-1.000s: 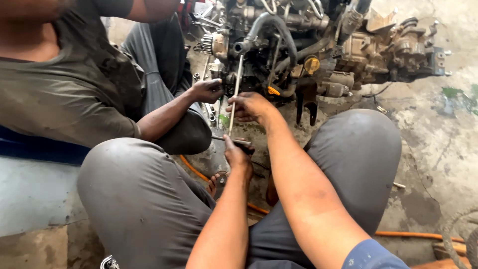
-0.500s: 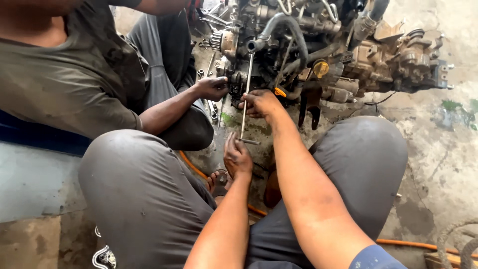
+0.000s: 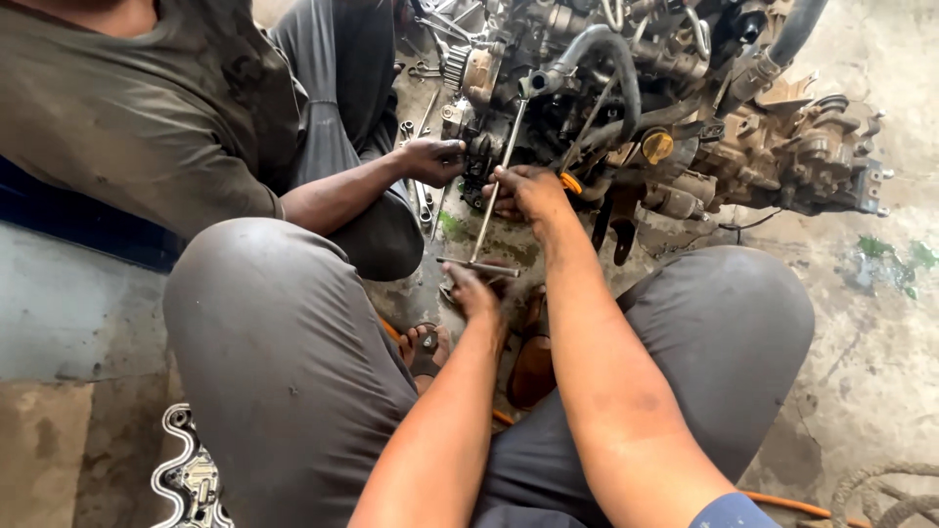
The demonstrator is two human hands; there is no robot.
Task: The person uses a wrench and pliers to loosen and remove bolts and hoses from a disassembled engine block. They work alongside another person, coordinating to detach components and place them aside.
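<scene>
A greasy engine (image 3: 685,108) stands on the ground ahead of my knees. A long T-handle wrench (image 3: 495,191) runs from the engine down toward me. My left hand (image 3: 473,289) grips its crossbar at the near end. My right hand (image 3: 528,192) holds the shaft higher up, close to the engine. A co-worker's hand (image 3: 432,159) rests against the engine's left side, just left of the shaft.
The co-worker in an olive shirt (image 3: 137,108) sits at the left. Loose spanners (image 3: 423,200) lie on the stained concrete by the engine. An orange hose (image 3: 782,503) crosses the floor under my legs. A metal gasket (image 3: 191,474) lies at the lower left.
The view has shifted a little, so the engine sits further right and lower. Both my hands stay on the wrench, and the co-worker's hand stays at the engine.
</scene>
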